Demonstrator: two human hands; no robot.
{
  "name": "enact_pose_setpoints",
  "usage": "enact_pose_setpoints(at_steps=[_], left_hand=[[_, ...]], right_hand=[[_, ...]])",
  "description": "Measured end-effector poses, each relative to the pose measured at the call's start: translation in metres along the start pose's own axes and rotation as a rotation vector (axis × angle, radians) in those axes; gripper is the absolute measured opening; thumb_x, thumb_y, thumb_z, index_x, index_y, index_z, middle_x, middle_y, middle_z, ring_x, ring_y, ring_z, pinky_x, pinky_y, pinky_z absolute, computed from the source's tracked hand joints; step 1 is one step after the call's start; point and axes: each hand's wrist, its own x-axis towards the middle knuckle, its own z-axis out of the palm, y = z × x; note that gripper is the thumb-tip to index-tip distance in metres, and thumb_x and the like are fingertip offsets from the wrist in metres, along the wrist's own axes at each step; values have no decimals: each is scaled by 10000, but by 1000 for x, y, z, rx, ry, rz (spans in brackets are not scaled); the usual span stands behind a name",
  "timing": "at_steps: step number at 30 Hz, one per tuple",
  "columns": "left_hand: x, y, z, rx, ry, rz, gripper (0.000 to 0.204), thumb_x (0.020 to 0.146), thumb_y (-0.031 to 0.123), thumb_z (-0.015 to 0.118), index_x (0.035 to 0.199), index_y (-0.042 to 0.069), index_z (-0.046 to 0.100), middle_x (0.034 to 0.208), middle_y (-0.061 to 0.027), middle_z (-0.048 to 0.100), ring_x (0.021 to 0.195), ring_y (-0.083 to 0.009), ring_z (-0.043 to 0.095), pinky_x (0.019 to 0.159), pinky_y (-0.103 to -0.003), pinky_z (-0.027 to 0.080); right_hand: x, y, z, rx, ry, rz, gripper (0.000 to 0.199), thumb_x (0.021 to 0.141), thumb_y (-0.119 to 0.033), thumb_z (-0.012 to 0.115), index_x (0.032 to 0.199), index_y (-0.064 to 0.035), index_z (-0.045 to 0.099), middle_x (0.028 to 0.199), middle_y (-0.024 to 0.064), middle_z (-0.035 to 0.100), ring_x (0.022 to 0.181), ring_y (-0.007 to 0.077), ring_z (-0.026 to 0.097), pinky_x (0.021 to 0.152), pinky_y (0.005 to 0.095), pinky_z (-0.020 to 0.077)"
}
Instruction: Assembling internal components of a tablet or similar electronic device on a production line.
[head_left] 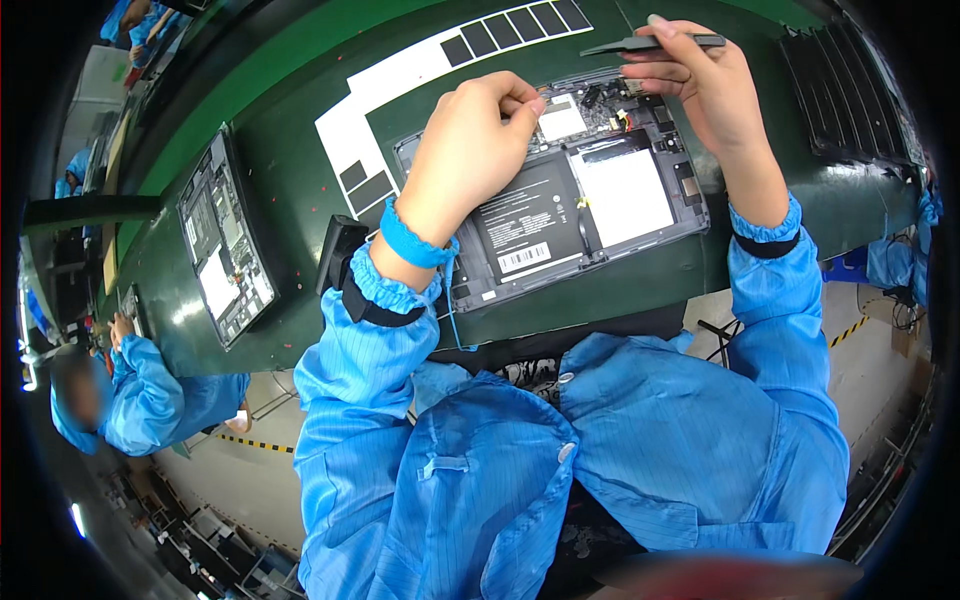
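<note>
An opened tablet (555, 265) lies in front of me, its insides facing up. A black battery pack (525, 225) with a printed label fills its left part, and a white rectangle (625, 195) covers the part beside it. My left hand (475, 135) is over the tablet's upper left, thumb and fingers pinched together near the circuit board (600, 110). Whatever that pinch may hold is hidden. A blue band circles my left wrist. In my right hand (700, 85), above the tablet's upper right corner, black tweezers (655, 43) lie between thumb and fingers, tips pointing left.
Beyond the tablet lie white sheets with black rectangular stickers (495, 35). A second opened tablet (222, 240) rests to the left on the green table (290, 190). Several dark panels (850, 90) stand in a row at the right. A co-worker (150, 400) in blue sits at the left.
</note>
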Motion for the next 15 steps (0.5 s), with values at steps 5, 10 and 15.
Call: enact_pose_setpoints(at_steps=[5,10,15], left_hand=[[5,11,12,76,-4,92,175,811,136,625,898,-15,648,735,-105,638,624,-179,585,611,-302,467],[5,9,15,58,-7,30,175,818,149,631,890,-9,649,687,-82,633,576,-130,545,566,-276,447],[5,13,13,84,-33,-12,170,815,143,626,875,-14,650,708,-108,646,631,-188,582,598,-295,459]], right_hand=[[4,0,0,-212,9,14,270,843,-231,666,931,23,652,812,116,663,756,178,683,640,230,528],[7,4,-4,-253,-41,41,263,837,-221,670,924,25,643,832,130,664,741,186,686,639,234,534],[11,13,-12,-293,-63,36,246,838,-239,673,925,-9,655,814,98,663,740,180,689,634,227,527]])
